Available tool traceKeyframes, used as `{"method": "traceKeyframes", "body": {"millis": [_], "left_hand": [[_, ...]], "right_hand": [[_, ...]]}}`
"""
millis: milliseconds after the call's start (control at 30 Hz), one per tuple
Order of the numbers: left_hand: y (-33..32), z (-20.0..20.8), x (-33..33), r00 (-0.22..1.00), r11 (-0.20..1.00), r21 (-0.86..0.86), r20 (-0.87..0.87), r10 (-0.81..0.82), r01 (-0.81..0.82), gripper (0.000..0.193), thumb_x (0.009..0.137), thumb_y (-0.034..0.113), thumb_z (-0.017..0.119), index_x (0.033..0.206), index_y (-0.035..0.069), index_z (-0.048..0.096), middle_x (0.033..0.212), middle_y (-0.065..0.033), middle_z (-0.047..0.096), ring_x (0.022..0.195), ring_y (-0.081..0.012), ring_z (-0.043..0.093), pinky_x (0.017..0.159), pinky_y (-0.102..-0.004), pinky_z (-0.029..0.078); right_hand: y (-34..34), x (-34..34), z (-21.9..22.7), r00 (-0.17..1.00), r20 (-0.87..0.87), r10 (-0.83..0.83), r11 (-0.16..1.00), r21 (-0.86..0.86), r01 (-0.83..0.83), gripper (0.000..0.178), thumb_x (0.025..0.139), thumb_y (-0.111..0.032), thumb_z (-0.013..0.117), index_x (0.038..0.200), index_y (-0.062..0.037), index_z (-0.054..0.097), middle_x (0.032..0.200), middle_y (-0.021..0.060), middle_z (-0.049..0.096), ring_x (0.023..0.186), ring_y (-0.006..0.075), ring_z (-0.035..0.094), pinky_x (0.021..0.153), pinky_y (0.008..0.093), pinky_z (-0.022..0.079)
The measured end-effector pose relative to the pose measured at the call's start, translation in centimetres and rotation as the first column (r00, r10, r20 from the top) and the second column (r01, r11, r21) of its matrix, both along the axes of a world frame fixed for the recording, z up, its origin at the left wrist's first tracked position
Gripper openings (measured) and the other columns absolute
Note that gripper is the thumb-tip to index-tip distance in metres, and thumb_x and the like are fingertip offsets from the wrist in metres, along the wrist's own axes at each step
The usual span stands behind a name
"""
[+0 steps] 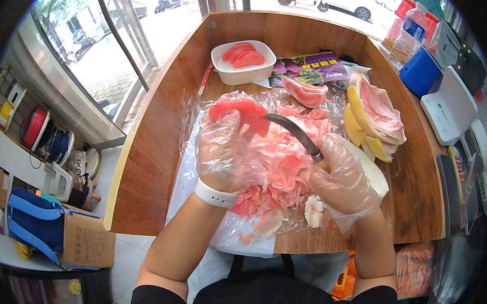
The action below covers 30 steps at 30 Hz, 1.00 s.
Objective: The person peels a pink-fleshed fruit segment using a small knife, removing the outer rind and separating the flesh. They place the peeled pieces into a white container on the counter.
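My left hand (219,147), in a clear plastic glove, is closed around a peeled red pomelo segment (239,111). In my right hand (340,178), also gloved, is a small knife (294,131) with a curved dark blade. Its tip points left and reaches close to the segment; whether it touches I cannot tell. Below and between the hands spreads a heap of pink membrane scraps (282,169) on clear plastic film. Beyond them lies another pomelo piece (305,92) with pale skin on it. A white tub (242,77) at the back holds several peeled red segments.
Thick yellow pomelo rind (374,119) is stacked at the right, with a white rind piece (371,169) beside my right hand. A purple printed packet (317,68) lies behind. Raised wooden sides (155,129) bound the table. A bottle (411,34) and blue box (421,71) stand beyond the right side.
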<state>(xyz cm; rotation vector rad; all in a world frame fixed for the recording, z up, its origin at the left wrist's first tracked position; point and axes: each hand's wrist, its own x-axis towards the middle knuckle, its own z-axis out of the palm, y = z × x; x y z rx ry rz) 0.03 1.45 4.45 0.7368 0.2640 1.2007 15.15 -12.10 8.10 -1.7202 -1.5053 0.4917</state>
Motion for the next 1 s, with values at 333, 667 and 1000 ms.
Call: {"method": "traceKeyframes", "body": {"millis": [333,667,1000], "left_hand": [[-0.4,0.5,0.2,1.0,0.999,0.05,0.022,0.008,-0.01,0.026,0.086,0.008,0.057,0.111,0.004,0.053,0.106,-0.0108,0.06,0.099,-0.0231,0.058,0.087,-0.0417,0.049],[-0.2,0.2,0.2,1.0,0.998,0.064,0.016,0.006,-0.007,0.028,0.087,0.009,0.056,0.114,0.004,0.052,0.108,-0.0111,0.059,0.101,-0.0228,0.058,0.087,-0.0416,0.049],[-0.2,0.1,0.3,1.0,0.998,0.06,0.013,-0.001,0.0,0.031,0.086,0.007,0.057,0.117,0.004,0.05,0.11,-0.0118,0.058,0.102,-0.0225,0.057,0.087,-0.0422,0.048]], "right_hand": [[1.2,-0.3,-1.4,0.921,0.384,-0.068,0.969,0.245,-0.03,0.024,0.073,-0.005,0.057,0.097,-0.0068,0.06,0.082,0.0147,0.056,0.077,0.0334,0.057,0.067,0.0415,0.047],[1.5,0.0,-1.4,0.941,0.335,-0.053,0.96,0.278,-0.044,0.025,0.068,0.004,0.057,0.09,-0.0045,0.06,0.079,0.0114,0.05,0.073,0.0295,0.053,0.064,0.0378,0.044],[1.3,0.0,-1.2,0.93,0.366,-0.02,0.946,0.308,-0.101,0.026,0.068,0.004,0.058,0.093,-0.0043,0.061,0.078,0.0111,0.051,0.07,0.0288,0.052,0.063,0.0355,0.045]]}}
